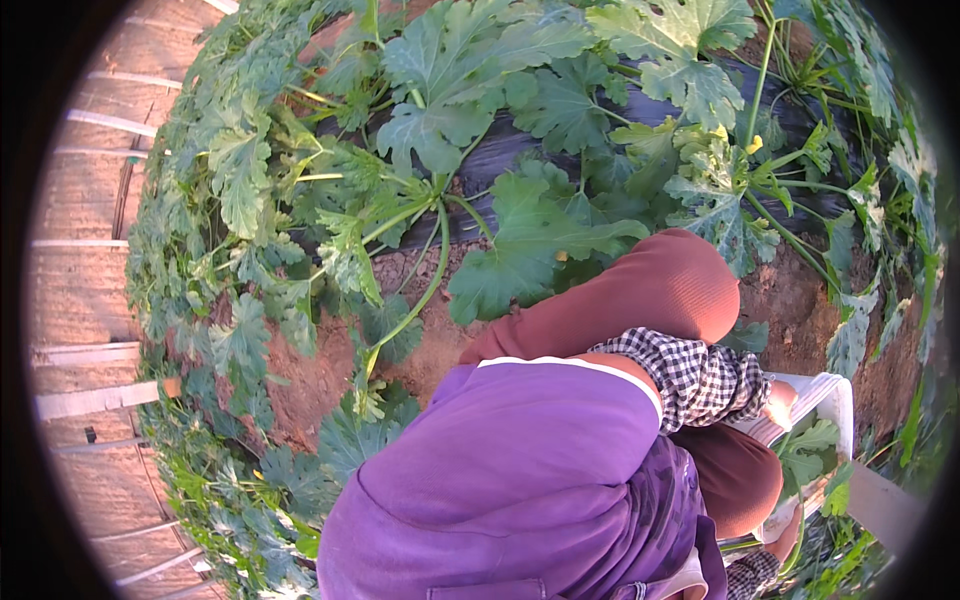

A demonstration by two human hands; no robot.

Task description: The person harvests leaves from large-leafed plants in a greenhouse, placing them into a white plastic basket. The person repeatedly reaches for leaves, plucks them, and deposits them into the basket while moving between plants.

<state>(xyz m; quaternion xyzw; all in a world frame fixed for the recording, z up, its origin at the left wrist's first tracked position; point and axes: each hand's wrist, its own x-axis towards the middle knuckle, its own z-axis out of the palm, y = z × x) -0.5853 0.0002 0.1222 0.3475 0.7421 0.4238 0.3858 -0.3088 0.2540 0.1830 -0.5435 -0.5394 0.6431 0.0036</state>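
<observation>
My left hand (781, 403), below a black-and-white checked sleeve (679, 375), grips the edge of a white plastic container (841, 412) beside my knees. Its full shape is cut off by my leg and the leaves. Lobed green squash leaves (808, 450) show within its outline. Lower down, my right hand (786, 536) is at the container's near edge, close to a curved green stem (801, 517). My leg and purple top hide part of that hand, so its hold is unclear. I crouch, with my maroon-trousered knee (682, 281) against the foliage.
Squash plants (435, 199) with broad leaves and long stalks crowd around me. A yellow flower (754, 144) shows on one. Black plastic mulch (480, 161) covers the bed above bare brown soil (315, 382). A tan wall (82, 300) with pale slats stands at left.
</observation>
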